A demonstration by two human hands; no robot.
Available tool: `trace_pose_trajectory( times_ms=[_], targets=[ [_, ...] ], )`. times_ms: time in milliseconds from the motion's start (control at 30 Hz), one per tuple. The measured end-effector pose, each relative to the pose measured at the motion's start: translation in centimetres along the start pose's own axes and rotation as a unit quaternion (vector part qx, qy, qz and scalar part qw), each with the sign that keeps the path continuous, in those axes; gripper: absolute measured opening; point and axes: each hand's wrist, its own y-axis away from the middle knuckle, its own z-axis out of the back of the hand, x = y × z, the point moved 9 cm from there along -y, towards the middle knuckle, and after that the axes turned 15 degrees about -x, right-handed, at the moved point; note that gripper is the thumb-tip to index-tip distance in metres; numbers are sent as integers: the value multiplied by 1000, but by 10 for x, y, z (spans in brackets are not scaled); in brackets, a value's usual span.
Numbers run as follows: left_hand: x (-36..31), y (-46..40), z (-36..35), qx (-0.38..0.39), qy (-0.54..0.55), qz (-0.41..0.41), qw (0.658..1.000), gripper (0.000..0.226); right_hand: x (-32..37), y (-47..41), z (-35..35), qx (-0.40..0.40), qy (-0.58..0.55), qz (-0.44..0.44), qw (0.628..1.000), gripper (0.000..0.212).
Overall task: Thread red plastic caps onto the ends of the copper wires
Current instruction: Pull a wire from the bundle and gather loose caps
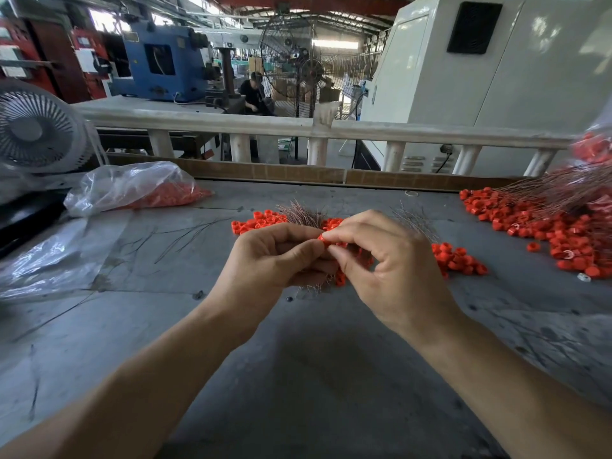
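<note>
Scuffed grey worktable (298,376) in machine-filled workshop

the grey desk (298,376) carries loose red caps (460,260), a far-right cap heap (569,233) under copper wires (546,193), and a plastic bag (132,187) of caps.

The red cap (325,239) pinched between the left hand (278,256) and right hand (394,260) shows only as a sliver behind the fingertips, and whether a wire passes through it cannot be told; the bundle of copper wires (303,213) disappears behind the left hand, with only frayed ends showing above and below it. At the right edge, a blurred bag of caps (592,144) is cut off by the frame, as is the far pile of capped wires (563,197). The contents of the plastic bag (132,187) at left are hazy through the film.
</note>
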Motion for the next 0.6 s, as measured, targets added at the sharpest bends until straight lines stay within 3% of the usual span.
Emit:
trace_pose_trajectory(
  times_ms=[233,433,600],
  targets=[
    [18,4,-6,1,92,120,989,18,13,3,-8,-22,143,53,988,9],
    [18,5,-7,21,104,144,984,20,16,3,-2,-45,131,73,988,4],
    [20,6,-8,23,55,133,989,20,12,2,0,-57,108,78,990,12]
  ],
)
